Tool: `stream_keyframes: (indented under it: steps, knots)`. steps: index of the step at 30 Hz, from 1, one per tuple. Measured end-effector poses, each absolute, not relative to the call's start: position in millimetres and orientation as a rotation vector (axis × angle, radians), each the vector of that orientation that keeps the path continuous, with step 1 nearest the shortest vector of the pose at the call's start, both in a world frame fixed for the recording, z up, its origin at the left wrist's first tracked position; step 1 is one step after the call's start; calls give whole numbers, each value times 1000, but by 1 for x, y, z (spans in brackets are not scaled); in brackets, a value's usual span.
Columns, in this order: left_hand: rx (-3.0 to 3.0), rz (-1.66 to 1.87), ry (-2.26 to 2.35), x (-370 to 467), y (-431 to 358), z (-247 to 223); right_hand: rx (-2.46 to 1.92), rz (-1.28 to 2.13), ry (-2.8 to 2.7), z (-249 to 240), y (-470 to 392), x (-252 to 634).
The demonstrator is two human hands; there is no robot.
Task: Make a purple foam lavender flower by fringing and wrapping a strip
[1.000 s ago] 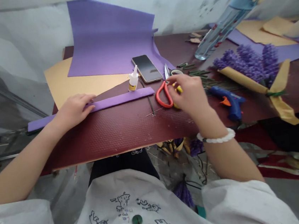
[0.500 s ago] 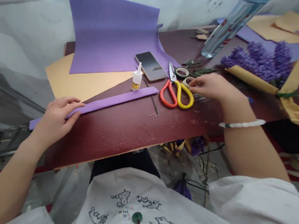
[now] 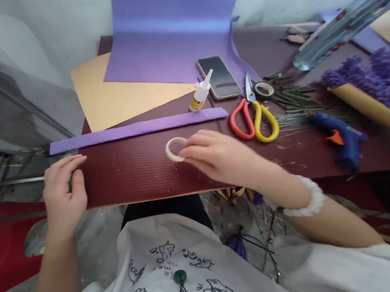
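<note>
Between the fingertips of my right hand (image 3: 213, 158) is a whitish roll of tape (image 3: 172, 154), pinched at its right side above the front half of the table. My left hand (image 3: 62, 188) is at the table's left front corner, holding nothing, its thumb apart from the fingers. Just beyond it lies a long folded strip of purple paper (image 3: 127, 131), running left to right. A small glue bottle (image 3: 199, 94) with a white nozzle stands behind the strip's right end. Scissors (image 3: 252, 112) with one red and one yellow handle lie right of the strip.
Behind are a phone (image 3: 221, 78), a large purple sheet (image 3: 170, 41) and tan paper (image 3: 123, 100). To the right lie green tape (image 3: 259, 93), green stem pieces (image 3: 290, 96), thin wires, a blue glue gun (image 3: 346, 141) and a purple flower bouquet (image 3: 369, 81). A clear bottle (image 3: 336, 33) leans there.
My right hand has picked up the whitish tape roll from beside the scissors and carried it left. My left hand has come off the purple strip toward the table's front left corner. The view has shifted.
</note>
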State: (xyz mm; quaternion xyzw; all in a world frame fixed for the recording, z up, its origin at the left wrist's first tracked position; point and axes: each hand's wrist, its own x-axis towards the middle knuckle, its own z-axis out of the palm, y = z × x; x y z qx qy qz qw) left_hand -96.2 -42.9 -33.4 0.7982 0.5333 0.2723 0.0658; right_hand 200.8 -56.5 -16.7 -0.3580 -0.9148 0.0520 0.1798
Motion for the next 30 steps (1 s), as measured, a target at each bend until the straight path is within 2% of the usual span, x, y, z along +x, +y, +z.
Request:
stream_keyframes:
  steps: [8, 16, 22, 30]
  knots:
    - [2153, 1388, 1772, -136, -57, -71, -732, 47, -2876, -33, -42, 131]
    - [1501, 2078, 1322, -136, -47, -79, -610, 175, -2820, -48, -37, 130]
    - [1079, 2165, 1215, -134, -46, -68, -601, 197, -2841, -48, -31, 117]
    - [1057, 2215, 1223, -138, -47, -62, -544, 236, -2900, -43, -21, 86]
